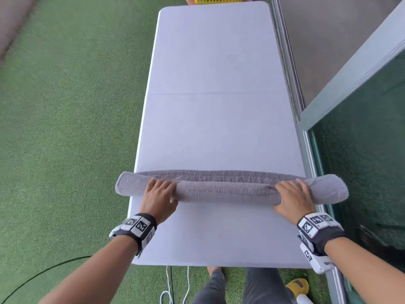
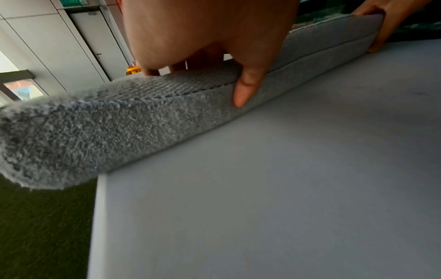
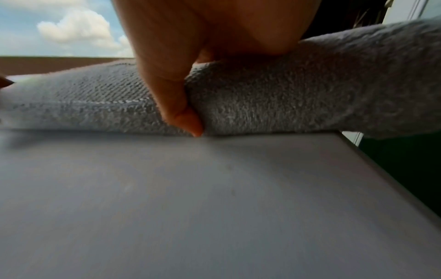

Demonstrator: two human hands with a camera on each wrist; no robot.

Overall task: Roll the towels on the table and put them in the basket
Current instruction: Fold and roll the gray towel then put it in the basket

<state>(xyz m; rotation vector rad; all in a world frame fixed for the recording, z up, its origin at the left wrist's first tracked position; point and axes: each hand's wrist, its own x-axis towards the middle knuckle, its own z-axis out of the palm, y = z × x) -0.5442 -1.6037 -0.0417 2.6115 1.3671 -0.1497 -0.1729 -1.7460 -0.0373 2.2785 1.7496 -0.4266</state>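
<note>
Towel (image 1: 223, 189) is lying rolled across the near part of the table (image 1: 214, 62), long axis running side to side, both ends overhanging the table's edges. Left hand (image 1: 158, 197) is clasping the roll near its left end, fingers over the top, thumb (image 2: 245, 88) against the near side. Right hand (image 1: 292, 197) is doing the same near the right end. Looks soft, light, floppy, likely to sag or unroll; best gripped around the roll, inboard of both ends. Basket (image 1: 219, 0) is sitting beyond the table's far end.
</note>
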